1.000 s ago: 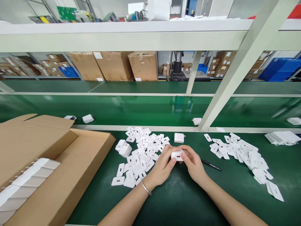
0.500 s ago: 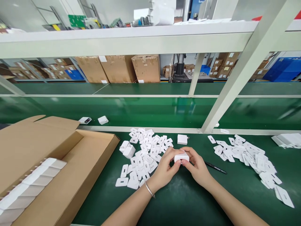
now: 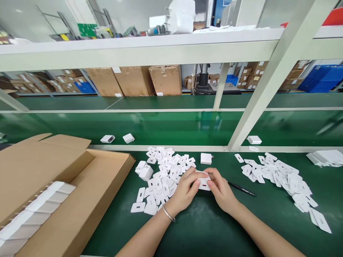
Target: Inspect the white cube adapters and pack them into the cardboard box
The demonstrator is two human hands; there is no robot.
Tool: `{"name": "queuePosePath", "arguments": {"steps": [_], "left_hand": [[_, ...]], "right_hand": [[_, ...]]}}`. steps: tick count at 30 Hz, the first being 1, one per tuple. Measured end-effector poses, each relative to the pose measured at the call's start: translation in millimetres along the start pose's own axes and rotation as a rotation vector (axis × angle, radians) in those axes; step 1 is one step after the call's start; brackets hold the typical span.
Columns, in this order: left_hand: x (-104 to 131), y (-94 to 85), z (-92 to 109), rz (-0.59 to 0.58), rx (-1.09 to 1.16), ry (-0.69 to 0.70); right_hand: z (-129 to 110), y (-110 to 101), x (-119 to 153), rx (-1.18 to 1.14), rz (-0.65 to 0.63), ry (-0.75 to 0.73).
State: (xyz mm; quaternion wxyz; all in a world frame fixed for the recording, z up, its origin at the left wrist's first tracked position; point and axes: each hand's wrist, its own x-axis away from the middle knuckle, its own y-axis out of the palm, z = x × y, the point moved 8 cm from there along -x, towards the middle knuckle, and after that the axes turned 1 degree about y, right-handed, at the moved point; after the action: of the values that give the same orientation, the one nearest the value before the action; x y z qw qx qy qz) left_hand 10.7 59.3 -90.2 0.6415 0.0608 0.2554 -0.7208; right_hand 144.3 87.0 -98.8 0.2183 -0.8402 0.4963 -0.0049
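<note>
A white charger [image 3: 204, 184] is held between both hands above the green table, its face with a small reddish slot turned toward me. My left hand [image 3: 187, 187] grips its left side, fingers curled over the top. On its other side, my right hand [image 3: 220, 187] pinches with thumb and fingers. Just beyond the hands lies another white charger [image 3: 206, 158] with metal prongs pointing right. Left of my left hand spreads a pile of white slotted face plates [image 3: 160, 185], and two white chargers [image 3: 144, 170] sit at its edge. A black pen [image 3: 242, 189] lies beside my right hand.
An open cardboard box [image 3: 107, 192] with a row of white chargers [image 3: 37, 210] stands at left. More white plates [image 3: 284, 176] are scattered at right, near stacked white pieces [image 3: 325, 157]. Behind runs a green conveyor belt [image 3: 166, 125] carrying several chargers, below a shelf beam [image 3: 134, 55].
The charger in my hands has tilted, so its slotted face now shows. Chargers on the belt have shifted right, and one more has come into sight beyond the post.
</note>
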Motion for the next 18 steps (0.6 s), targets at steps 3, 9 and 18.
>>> {"name": "queuePosePath", "arguments": {"steps": [3,9,18], "left_hand": [[3.9,2.6,-11.8,-0.003,0.14,-0.138],[10.1,35.2,-28.0,-0.22,0.63,-0.315],[-21.9,-14.0,-12.0,0.289,0.85,-0.223]], "right_hand": [[-2.6,-5.3,2.8,0.148,0.056,-0.111],[-16.8,-3.4,0.2,0.45,-0.025,-0.305],[11.2,-123.8,-16.4,0.805,0.64,0.067]]}}
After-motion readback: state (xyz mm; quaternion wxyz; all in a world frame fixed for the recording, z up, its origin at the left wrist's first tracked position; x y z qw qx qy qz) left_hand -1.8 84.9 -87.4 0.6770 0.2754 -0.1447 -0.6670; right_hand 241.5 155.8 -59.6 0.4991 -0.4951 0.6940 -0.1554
